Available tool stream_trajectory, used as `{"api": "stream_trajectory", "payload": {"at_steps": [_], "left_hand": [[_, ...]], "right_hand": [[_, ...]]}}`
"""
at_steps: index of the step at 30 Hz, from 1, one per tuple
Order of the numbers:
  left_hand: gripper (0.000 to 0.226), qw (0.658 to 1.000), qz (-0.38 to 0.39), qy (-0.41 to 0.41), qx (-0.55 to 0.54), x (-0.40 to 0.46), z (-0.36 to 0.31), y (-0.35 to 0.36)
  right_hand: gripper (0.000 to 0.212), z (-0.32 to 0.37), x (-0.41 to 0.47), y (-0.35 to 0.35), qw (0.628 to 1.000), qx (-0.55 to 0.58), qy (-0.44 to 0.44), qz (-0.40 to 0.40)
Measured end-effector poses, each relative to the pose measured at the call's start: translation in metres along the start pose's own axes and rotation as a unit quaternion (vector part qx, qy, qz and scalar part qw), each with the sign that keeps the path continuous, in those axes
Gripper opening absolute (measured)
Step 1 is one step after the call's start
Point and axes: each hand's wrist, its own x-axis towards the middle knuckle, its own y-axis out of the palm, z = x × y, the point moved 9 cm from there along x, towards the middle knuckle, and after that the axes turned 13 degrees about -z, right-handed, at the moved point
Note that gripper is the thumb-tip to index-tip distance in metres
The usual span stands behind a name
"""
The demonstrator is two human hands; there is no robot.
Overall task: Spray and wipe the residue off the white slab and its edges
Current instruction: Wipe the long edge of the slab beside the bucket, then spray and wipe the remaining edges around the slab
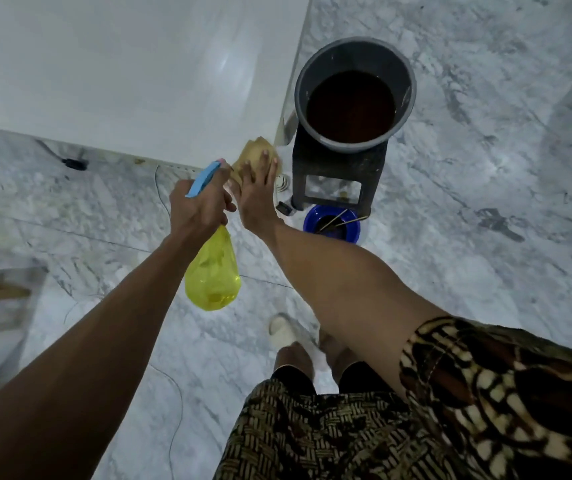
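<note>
Standing over the near corner of the white slab [121,74], which fills the top left of the view. Right hand [258,192] flat on a tan cloth [256,152], fingers straight, pressing it against the slab's corner edge. Left hand [198,206] curled tight round the neck of the yellow spray bottle [212,275], blue nozzle [203,178] aimed up and forward at that same corner, just beside the cloth. Slab lying ahead and to the left of both hands, its near edge running off to the left, its other edge running away up the view. Right hand nearer the corner, so probably the wiping hand; wiping likely to go along one of those two edges. Counted: one slab, one cloth, one spray bottle, two hands. Also one grey bucket [355,50] of dark water on one black stool [338,181] right beside the corner, and one blue bowl [333,230] on the marble floor [485,237] under it. Residue too faint to make out from here.
</note>
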Motion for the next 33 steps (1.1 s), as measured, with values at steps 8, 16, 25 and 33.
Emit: {"api": "stream_trajectory", "payload": {"at_steps": [8,16,25,33], "left_hand": [[0.062,0.999,0.006,0.035,-0.012,-0.070,0.005,-0.037],[0.067,0.997,0.047,0.046,-0.047,-0.149,-0.011,-0.037],[0.062,0.993,0.082,0.074,-0.049,-0.197,-0.088,0.048],[0.066,0.992,0.088,0.073,-0.061,-0.195,-0.210,0.198]], "right_hand": [[0.085,0.009,-0.089,-0.041,0.825,0.453,0.298,0.162],[0.076,-0.044,-0.175,-0.124,0.570,0.654,0.466,0.175],[0.047,-0.147,-0.133,-0.247,0.619,0.661,0.405,0.125],[0.027,-0.296,-0.033,-0.372,0.606,0.662,0.439,0.033]]}}
